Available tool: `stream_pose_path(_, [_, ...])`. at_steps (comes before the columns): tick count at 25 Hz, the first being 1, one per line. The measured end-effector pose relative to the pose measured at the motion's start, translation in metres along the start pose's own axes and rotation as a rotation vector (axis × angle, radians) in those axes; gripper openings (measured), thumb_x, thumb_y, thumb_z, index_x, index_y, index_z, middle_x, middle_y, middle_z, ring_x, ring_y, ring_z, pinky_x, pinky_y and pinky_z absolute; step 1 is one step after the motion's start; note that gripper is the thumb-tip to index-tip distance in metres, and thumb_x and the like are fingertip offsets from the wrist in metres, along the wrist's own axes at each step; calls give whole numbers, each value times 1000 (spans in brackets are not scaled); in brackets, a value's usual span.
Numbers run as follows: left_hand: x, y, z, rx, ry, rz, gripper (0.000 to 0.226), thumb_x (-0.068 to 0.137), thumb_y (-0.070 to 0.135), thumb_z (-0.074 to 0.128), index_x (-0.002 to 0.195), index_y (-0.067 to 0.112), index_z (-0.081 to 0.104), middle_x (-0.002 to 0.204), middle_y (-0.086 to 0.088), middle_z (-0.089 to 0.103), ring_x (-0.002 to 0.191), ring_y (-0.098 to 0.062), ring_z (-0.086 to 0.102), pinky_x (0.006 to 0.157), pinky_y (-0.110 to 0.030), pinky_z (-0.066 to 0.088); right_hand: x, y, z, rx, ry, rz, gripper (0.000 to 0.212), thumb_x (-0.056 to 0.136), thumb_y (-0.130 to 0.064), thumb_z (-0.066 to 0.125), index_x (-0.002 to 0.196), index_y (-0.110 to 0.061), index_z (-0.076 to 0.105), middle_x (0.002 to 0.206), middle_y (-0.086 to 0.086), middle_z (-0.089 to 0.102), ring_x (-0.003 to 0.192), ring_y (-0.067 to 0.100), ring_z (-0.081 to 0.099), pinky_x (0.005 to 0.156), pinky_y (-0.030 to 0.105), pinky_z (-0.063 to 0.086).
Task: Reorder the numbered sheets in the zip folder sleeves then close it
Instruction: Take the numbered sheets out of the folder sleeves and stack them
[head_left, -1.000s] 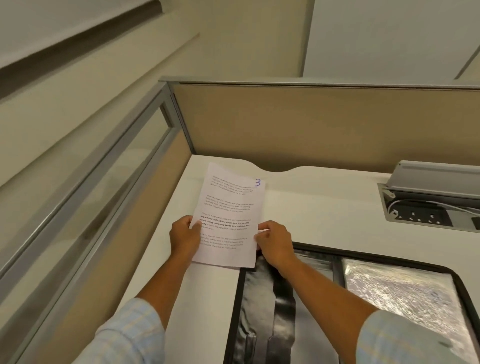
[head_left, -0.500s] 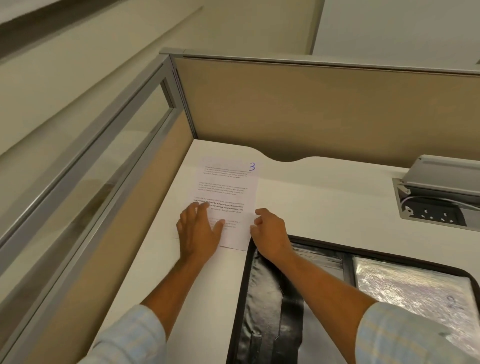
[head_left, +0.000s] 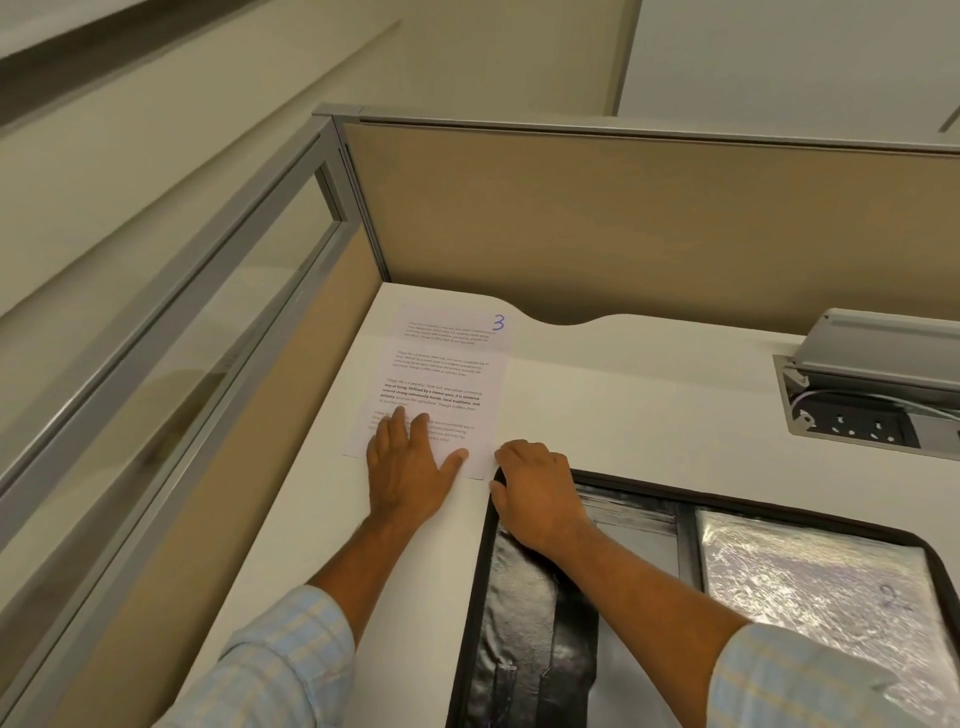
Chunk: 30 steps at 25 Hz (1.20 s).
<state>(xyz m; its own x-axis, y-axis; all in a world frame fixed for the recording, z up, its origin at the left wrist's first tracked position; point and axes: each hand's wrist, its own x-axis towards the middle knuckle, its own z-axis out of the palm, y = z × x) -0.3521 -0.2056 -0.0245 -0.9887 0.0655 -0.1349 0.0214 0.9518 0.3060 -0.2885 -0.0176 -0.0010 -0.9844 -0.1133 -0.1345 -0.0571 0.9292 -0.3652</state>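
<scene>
A printed sheet marked 3 (head_left: 441, 374) lies flat on the white desk (head_left: 623, 395) near its back left corner. My left hand (head_left: 410, 467) presses flat on the sheet's lower part with straight fingers. My right hand (head_left: 535, 493) rests with curled fingers on the top left corner of the open black zip folder (head_left: 524, 623). The folder's right half holds a shiny plastic sleeve with a sheet marked 2 (head_left: 831, 597) inside it.
Beige cubicle partitions (head_left: 623, 223) close the desk at the back and left. An open power socket box (head_left: 862, 400) with a raised grey lid and cables sits in the desk at the right.
The sheet marked 3 went from being held up in both hands to lying flat on the desk. My left hand now presses on it, and my right hand moved to the folder's corner.
</scene>
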Motion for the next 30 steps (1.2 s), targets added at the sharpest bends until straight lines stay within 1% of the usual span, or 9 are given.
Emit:
stream_pose_path(3, [1, 0, -1, -2, 5, 20, 91, 94, 74, 44, 163, 18, 25, 172, -15, 14, 158, -36, 13, 128, -53, 14, -2, 3, -3, 11, -49, -26, 47, 102, -39, 51, 143, -17, 51, 146, 3, 51, 130, 24, 49, 111, 44, 39])
stream_pose_path(7, [-5, 4, -9, -67, 87, 53, 90, 92, 75, 37, 161, 18, 29, 171, -15, 19, 158, -36, 14, 127, -53, 15, -19, 15, -9, 61, -17, -18, 66, 104, -43, 49, 161, -17, 30, 167, 4, 31, 151, 23, 29, 124, 43, 21])
stream_pose_path(12, [-41, 39, -8, -103, 62, 164, 88, 94, 76, 30, 161, 18, 28, 171, -12, 20, 159, -32, 13, 128, -50, 12, -68, 53, -16, 87, 75, 89, 68, 104, -43, 49, 163, -17, 27, 169, 4, 28, 156, 20, 24, 126, 41, 16])
stream_pose_path(19, [-134, 127, 25, -81, -18, 377, 80, 101, 68, 40, 162, 18, 29, 172, -9, 20, 160, -28, 11, 131, -47, 12, -180, 121, -39, -4, 155, 295, 73, 103, -48, 50, 163, -16, 24, 172, 4, 20, 159, 21, 17, 127, 45, 17])
stream_pose_path(22, [-173, 158, 45, -66, -43, 473, 81, 100, 68, 40, 161, 17, 31, 170, -9, 24, 159, -30, 15, 130, -47, 15, -236, 158, -42, -49, 168, 374, 74, 102, -54, 40, 163, -14, 25, 172, 4, 20, 160, 23, 15, 127, 48, 16])
stream_pose_path(24, [-200, 182, 57, -60, -92, 509, 81, 100, 70, 37, 162, 18, 27, 171, -9, 19, 160, -28, 10, 130, -47, 13, -271, 186, -46, -86, 153, 437, 78, 100, -58, 32, 164, -14, 23, 173, 4, 18, 160, 24, 13, 126, 50, 16])
stream_pose_path(26, [-228, 206, 68, -61, -145, 527, 83, 100, 73, 34, 164, 21, 20, 174, -7, 10, 161, -26, 1, 130, -47, 9, -300, 210, -53, -120, 119, 505, 77, 102, -59, 33, 164, -15, 23, 174, 4, 14, 160, 25, 11, 126, 52, 16])
stream_pose_path(28, [-256, 229, 77, -71, -200, 546, 86, 99, 75, 34, 166, 24, 13, 175, -4, -2, 161, -23, -8, 131, -45, 2, -324, 230, -60, -125, 46, 548, 72, 105, -57, 35, 164, -18, 22, 175, 4, 4, 161, 24, 2, 126, 54, 11])
stream_pose_path(30, [-282, 247, 86, -68, -246, 576, 90, 98, 75, 36, 166, 25, 8, 174, -2, -9, 160, -22, -12, 131, -44, -1, -344, 242, -65, -135, 2, 519, 65, 106, -58, 33, 163, -26, 24, 175, 3, 0, 161, 24, -4, 126, 56, 4])
